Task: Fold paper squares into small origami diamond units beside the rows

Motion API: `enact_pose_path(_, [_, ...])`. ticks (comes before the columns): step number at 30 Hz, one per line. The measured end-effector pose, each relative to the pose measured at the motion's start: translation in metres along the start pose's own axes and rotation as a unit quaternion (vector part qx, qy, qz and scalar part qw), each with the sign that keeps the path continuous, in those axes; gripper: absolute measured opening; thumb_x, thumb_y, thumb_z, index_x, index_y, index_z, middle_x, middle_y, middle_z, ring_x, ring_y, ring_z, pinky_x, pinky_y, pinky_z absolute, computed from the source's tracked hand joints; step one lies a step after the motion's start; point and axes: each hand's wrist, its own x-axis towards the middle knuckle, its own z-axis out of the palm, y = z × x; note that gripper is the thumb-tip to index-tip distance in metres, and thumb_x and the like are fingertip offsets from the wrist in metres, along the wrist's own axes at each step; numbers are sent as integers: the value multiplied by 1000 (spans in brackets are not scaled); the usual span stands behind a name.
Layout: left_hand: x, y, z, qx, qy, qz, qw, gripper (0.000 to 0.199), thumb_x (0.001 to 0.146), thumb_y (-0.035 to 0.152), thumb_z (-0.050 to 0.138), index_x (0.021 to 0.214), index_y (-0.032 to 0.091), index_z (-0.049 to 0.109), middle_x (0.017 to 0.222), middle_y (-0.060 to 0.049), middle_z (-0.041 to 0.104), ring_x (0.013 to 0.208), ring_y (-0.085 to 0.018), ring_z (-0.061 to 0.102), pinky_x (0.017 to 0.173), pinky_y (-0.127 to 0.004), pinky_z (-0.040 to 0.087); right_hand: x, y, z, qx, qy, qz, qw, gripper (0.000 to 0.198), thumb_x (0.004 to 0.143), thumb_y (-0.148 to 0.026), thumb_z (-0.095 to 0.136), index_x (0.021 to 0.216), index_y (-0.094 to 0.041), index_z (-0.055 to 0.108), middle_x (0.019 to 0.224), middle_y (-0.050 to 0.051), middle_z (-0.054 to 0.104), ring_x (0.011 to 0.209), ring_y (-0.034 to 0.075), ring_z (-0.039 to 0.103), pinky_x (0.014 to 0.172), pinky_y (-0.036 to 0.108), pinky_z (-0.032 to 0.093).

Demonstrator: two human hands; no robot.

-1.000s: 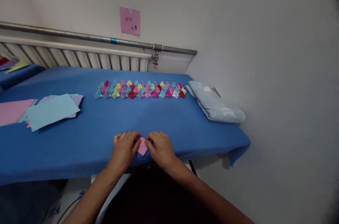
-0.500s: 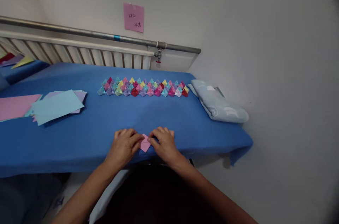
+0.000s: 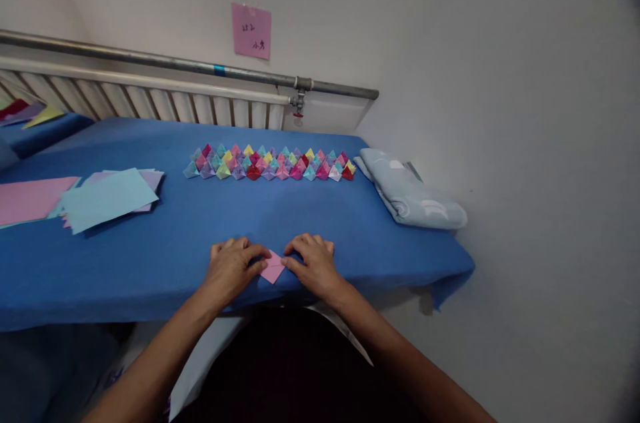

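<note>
A small folded square of pink paper [image 3: 273, 268] lies on the blue cloth near the front edge, one corner pointing toward me. It has a crease running across it. My left hand [image 3: 233, 268] is closed at the left corner, its thumb and forefinger pinching the paper. At the right corner, my right hand [image 3: 314, 265] has its thumb on the paper and the forefinger curled just above. Beyond the hands stand rows of small folded paper pieces [image 3: 269, 171] in many colours, packed close together.
Sheets of light blue paper [image 3: 111, 199] and pink paper [image 3: 35, 200] lie at the left. A folded pale blue blanket [image 3: 410, 189] rests at the right end of the blue cloth [image 3: 225, 209]. Behind run a radiator [image 3: 190, 106] and a metal pipe [image 3: 170, 63]; a pink note [image 3: 251, 31] hangs on the wall.
Both hands have shifted slightly apart along the pink paper, so more of it shows between them. The view has tilted a little; the other things stay in place.
</note>
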Motion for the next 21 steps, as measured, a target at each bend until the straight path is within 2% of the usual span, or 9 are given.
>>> enact_pose_path(4, [-1, -11, 0, -7, -2, 34, 999, 22, 87, 32, 54, 101, 38, 68, 82, 0, 60, 86, -21, 54, 80, -38, 31, -1, 2, -2, -10, -4, -5, 1000, 10, 84, -35, 63, 90, -28, 65, 96, -1, 63, 95, 20, 51, 78, 34, 25])
enact_pose_path(7, [6, -12, -10, 7, -39, 64, 997, 24, 85, 29, 54, 102, 37, 68, 85, -1, 62, 85, -20, 55, 79, -37, 32, 0, 2, -3, -2, -13, 1, 1000, 9, 83, -33, 64, 90, -27, 65, 95, -1, 63, 94, 19, 51, 77, 33, 26])
enact_pose_path(10, [22, -1, -28, 62, -97, 100, 988, 30, 78, 22, 58, 104, 36, 67, 92, -3, 63, 89, -23, 56, 79, -37, 34, 2, 1, -4, 15, -12, 15, 1000, 10, 81, -30, 67, 89, -26, 65, 94, -1, 64, 93, 19, 51, 78, 33, 26])
enact_pose_path(12, [34, 11, -37, 99, -122, 136, 978, 42, 71, 13, 60, 107, 34, 65, 102, -4, 63, 96, -26, 54, 81, -38, 35, 2, 1, -5, 28, -9, 23, 999, 11, 79, -29, 69, 89, -25, 65, 93, -1, 64, 93, 19, 51, 79, 33, 26])
enact_pose_path(14, [46, 21, -42, 113, -173, 158, 966, 46, 65, 5, 58, 104, 30, 66, 105, -5, 65, 99, -27, 54, 81, -37, 37, 1, 1, -5, 43, -1, 26, 999, 12, 78, -28, 70, 88, -24, 64, 94, -2, 65, 94, 19, 52, 80, 33, 27])
enact_pose_path(17, [60, 28, -42, 106, -214, 159, 958, 43, 59, 2, 58, 91, 28, 69, 88, -3, 68, 90, -26, 56, 79, -36, 38, -1, 1, -6, 63, 16, 33, 997, 14, 76, -24, 70, 87, -23, 64, 93, -2, 66, 94, 18, 52, 83, 33, 28])
enact_pose_path(19, [65, 28, -39, 96, -226, 148, 958, 39, 56, 2, 59, 85, 27, 69, 73, -1, 66, 81, -24, 57, 78, -36, 39, -2, 2, -6, 74, 27, 38, 996, 15, 74, -20, 69, 87, -23, 63, 93, -3, 66, 95, 17, 53, 84, 32, 28])
enact_pose_path(21, [67, 27, -36, 81, -228, 137, 960, 35, 53, 2, 60, 78, 26, 68, 68, 0, 64, 76, -22, 57, 76, -35, 39, -3, 2, -6, 82, 36, 36, 995, 16, 73, -18, 68, 87, -24, 62, 95, -3, 66, 95, 17, 53, 84, 32, 28])
